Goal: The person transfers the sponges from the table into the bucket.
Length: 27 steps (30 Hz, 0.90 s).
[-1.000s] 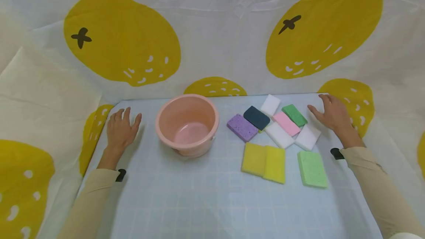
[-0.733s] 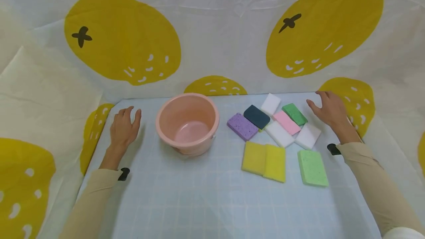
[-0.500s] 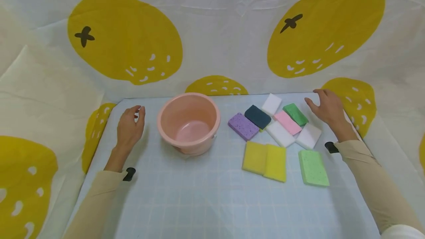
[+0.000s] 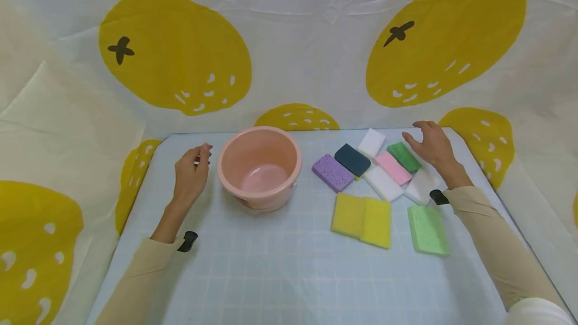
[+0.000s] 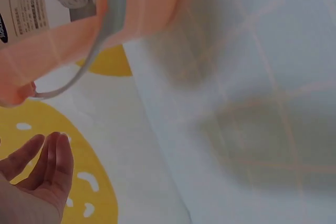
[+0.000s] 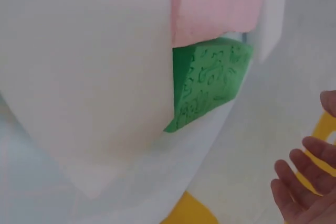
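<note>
Bucket (image 4: pixel 259 164) of round pink plastic upright left of frame centre, just beside empty, loosely curled left hand (image 4: pixel 191 172); rectangular dark-green sponge (image 4: pixel 404 157), mid-right, near empty, half-spread right hand (image 4: pixel 433 147); rectangular pink sponge (image 4: pixel 393 168) seemingly tilted by overlapping neighbours.

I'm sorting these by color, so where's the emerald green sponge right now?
In the head view, right of center, the emerald green sponge lies between the pink sponge and the right hand.
</note>
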### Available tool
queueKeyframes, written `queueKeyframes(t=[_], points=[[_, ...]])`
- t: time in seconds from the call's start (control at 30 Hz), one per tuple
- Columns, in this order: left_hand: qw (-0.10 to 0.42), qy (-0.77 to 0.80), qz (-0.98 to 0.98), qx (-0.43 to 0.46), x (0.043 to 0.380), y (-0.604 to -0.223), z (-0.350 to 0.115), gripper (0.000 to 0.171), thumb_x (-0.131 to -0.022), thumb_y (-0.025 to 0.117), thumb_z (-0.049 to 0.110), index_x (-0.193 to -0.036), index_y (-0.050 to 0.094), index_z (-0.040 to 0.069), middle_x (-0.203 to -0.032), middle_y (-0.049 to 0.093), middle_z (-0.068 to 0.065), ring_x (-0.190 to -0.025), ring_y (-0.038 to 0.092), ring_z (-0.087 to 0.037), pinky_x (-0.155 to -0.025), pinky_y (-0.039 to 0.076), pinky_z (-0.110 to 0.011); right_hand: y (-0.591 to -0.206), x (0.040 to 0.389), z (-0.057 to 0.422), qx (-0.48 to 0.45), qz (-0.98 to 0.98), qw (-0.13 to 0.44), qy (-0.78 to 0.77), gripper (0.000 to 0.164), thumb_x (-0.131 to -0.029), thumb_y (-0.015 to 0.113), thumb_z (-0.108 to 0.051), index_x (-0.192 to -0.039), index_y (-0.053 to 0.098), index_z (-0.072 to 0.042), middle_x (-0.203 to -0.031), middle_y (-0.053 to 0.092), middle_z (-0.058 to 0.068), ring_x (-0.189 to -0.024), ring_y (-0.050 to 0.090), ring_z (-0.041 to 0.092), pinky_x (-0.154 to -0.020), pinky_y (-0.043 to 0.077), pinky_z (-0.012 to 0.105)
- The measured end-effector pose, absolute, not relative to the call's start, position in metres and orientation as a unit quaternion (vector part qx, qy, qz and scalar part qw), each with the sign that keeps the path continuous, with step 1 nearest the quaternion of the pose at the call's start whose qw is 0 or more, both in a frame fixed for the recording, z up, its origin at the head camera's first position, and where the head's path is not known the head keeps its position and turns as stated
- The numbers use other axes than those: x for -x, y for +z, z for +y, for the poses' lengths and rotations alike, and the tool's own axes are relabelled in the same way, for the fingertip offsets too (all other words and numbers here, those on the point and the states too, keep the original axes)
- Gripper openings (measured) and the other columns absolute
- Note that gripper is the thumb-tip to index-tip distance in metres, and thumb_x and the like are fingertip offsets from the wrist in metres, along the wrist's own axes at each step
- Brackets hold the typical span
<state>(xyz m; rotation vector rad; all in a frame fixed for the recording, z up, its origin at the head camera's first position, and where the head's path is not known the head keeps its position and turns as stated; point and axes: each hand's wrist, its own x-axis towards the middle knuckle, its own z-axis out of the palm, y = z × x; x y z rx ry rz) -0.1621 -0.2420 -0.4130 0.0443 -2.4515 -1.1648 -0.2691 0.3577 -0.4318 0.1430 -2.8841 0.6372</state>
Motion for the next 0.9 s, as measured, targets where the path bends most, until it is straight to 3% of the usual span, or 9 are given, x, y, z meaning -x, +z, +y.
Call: queueKeyframes(t=[0.1,0.3,0.63,0.9], points=[[0.202,-0.459,-0.865,-0.02,0.16,-0.41,-0.234,0.048,-0.11,0.046,0.041,-0.121,0.073,0.003,-0.106,0.072,-0.015,-0.086,0.067,-0.022,-0.064,0.05,-0.011,-0.433,0.273,0.353,-0.054,-0.97,0.085,0.219,0.055,-0.103,0.06,-0.031,-0.136,0.051,0.011,-0.139,0.046,0.037,-0.127,0.042,0.054,-0.109,0.035,0.07],[0.183,-0.489,-0.853,-0.019,0.155,-0.402,-0.22,0.047,-0.109,0.048,0.042,-0.122,0.073,0.005,-0.105,0.073,-0.013,-0.079,0.064,-0.006,-0.064,0.052,-0.013,-0.435,0.278,0.342,-0.056,-0.97,0.068,0.227,0.056,-0.104,0.06,-0.032,-0.137,0.051,0.011,-0.14,0.046,0.035,-0.128,0.042,0.052,-0.11,0.035,0.069],[0.143,-0.542,-0.825,-0.071,0.149,-0.398,-0.214,0.035,-0.104,0.06,0.025,-0.127,0.071,0.001,-0.114,0.071,-0.018,-0.079,0.058,-0.007,-0.063,0.048,-0.012,-0.442,0.287,0.327,-0.076,-0.97,0.03,0.23,0.056,-0.103,0.062,-0.029,-0.138,0.049,0.013,-0.138,0.047,0.036,-0.123,0.045,0.051,-0.107,0.039,0.067],[0.07,-0.617,-0.775,-0.117,0.15,-0.395,-0.211,0.038,-0.104,0.064,0.022,-0.135,0.066,0.001,-0.129,0.066,-0.017,-0.094,0.065,-0.011,-0.078,0.057,-0.015,-0.452,0.295,0.32,-0.093,-0.971,-0.019,0.221,0.067,-0.104,0.061,-0.035,-0.142,0.044,0.016,-0.141,0.044,0.039,-0.13,0.04,0.055,-0.111,0.032,0.069]])
